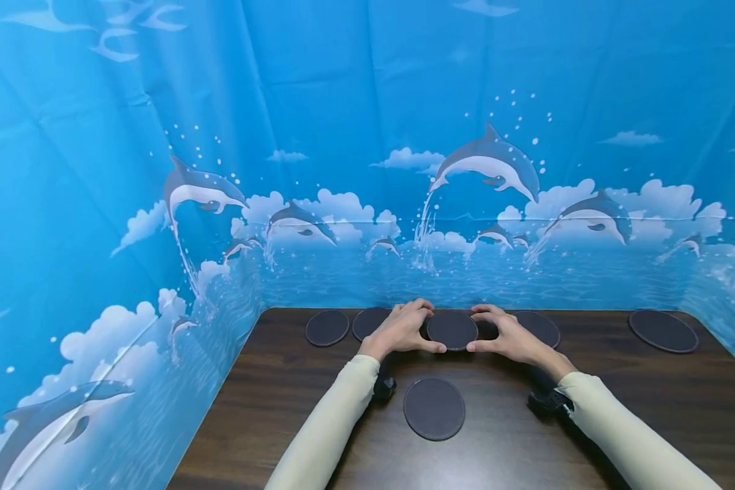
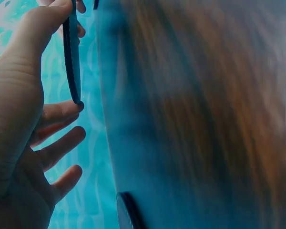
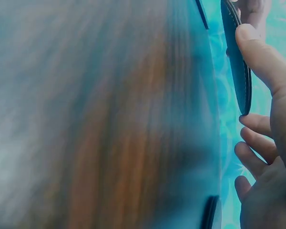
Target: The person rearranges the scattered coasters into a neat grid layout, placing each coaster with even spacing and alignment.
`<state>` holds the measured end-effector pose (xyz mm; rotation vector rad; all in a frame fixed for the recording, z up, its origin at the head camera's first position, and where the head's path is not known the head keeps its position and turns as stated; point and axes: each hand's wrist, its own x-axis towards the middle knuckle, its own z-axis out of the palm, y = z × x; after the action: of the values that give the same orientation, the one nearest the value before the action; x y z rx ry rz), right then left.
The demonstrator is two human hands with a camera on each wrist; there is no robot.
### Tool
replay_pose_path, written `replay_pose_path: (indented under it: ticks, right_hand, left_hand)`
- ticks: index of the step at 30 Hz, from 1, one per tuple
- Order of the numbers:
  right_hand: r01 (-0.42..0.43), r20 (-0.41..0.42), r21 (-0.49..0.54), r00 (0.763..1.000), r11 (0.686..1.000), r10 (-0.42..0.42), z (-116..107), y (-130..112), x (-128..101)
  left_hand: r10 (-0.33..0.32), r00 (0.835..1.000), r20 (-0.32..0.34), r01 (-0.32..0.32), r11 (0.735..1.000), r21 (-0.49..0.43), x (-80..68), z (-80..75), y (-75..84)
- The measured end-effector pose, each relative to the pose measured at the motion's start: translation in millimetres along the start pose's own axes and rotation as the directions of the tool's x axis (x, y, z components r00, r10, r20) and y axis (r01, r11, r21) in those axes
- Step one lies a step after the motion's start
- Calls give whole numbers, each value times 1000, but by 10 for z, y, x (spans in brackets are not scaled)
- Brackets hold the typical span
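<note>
Both hands pinch one round coaster (image 1: 452, 330) by opposite edges, lifted off worktop (image 1: 618, 408), face tilted toward camera. Left hand (image 1: 401, 329) on left rim, right hand (image 1: 507, 336) on right rim; coaster between them.

Dark wooden table boxed in by a blue ocean-print backdrop

The table (image 1: 618, 408) fills the lower centre and right of the frame, its brown grain running left to right. A backdrop (image 1: 343, 102) of creased blue cloth closes the back and both sides, printed with leaping dolphins, white clouds and splashing sea; gulls show at upper left. Light is even and soft, with faint folds across the upper cloth.
</note>
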<state>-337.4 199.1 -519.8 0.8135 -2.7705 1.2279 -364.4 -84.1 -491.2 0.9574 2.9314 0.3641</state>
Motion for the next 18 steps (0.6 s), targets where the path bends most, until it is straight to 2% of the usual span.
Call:
replay_pose_path:
  ticks: [9, 18]
  right_hand:
    - [6, -4, -8, 1000, 1000, -6, -27, 63, -119]
    - [43, -5, 10, 999, 999, -43, -91, 93, -303]
  left_hand:
    - [28, 1000, -3, -28, 999, -20, 17, 46, 63]
    - [81, 997, 1, -81, 995, -59, -30, 79, 186]
